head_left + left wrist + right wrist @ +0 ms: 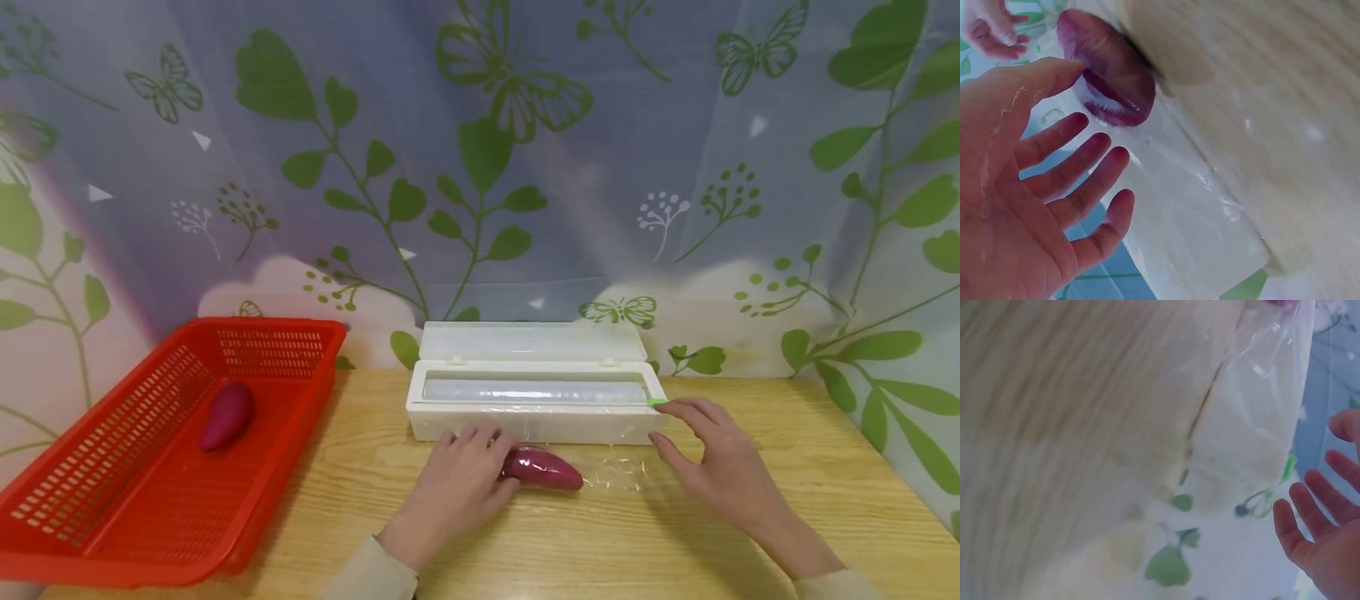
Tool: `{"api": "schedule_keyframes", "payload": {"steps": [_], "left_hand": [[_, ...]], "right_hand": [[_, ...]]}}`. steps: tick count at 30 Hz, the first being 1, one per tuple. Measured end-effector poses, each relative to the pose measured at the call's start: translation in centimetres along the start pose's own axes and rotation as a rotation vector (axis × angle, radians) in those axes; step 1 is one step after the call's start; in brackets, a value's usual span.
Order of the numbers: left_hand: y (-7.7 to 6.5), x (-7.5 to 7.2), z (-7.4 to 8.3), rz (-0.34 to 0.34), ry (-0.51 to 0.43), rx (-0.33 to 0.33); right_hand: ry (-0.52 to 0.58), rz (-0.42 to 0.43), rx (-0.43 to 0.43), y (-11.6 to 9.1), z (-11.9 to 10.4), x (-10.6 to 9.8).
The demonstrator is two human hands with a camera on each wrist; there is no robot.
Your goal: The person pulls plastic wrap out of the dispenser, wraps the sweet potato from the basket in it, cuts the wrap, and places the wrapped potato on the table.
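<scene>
A purple sweet potato (543, 468) lies under clear plastic wrap (615, 473) on the table, just in front of a white cling film dispenser (525, 427). My left hand (467, 471) rests at its left end, fingers spread over the film; in the left wrist view the thumb reaches the sweet potato (1110, 69) and the other fingers are loosely extended. At the dispenser's right end, my right hand (720, 458) has its index fingertip at a small green slider (656, 402), thumb lower and apart. The right wrist view shows those fingers relaxed and spread.
On the left stands a red plastic basket (255, 500) with another purple sweet potato (228, 415) inside. The dispenser's lid (532, 342) is raised at the back, showing the film roll (532, 391). A patterned curtain (480, 167) hangs behind the wooden table (570, 550).
</scene>
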State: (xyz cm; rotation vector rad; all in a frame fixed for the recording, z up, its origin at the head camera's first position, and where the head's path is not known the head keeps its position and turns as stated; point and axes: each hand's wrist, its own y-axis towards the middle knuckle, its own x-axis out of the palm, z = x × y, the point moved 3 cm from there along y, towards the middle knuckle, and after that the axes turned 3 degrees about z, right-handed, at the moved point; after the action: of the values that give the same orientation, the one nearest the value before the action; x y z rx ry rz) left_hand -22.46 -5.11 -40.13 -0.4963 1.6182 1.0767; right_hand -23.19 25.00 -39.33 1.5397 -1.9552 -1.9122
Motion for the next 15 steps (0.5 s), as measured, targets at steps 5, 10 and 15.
{"api": "schedule_keyframes", "payload": {"steps": [5, 10, 15], "left_hand": [[0.5, -0.8, 0.0, 0.05, -0.043, 0.04], [2.2, -1.8, 0.2, 0.069, -0.1, 0.075], [5.4, -2.4, 0.9, 0.1, -0.167, 0.154]], "right_hand": [[0.026, -0.053, 0.122, -0.2, 1.7, 0.2], [0.114, -0.14, 0.237, 0.0, 2.8, 0.8], [0.193, -0.242, 0.334, 0.5, 3.8, 1.6]]}}
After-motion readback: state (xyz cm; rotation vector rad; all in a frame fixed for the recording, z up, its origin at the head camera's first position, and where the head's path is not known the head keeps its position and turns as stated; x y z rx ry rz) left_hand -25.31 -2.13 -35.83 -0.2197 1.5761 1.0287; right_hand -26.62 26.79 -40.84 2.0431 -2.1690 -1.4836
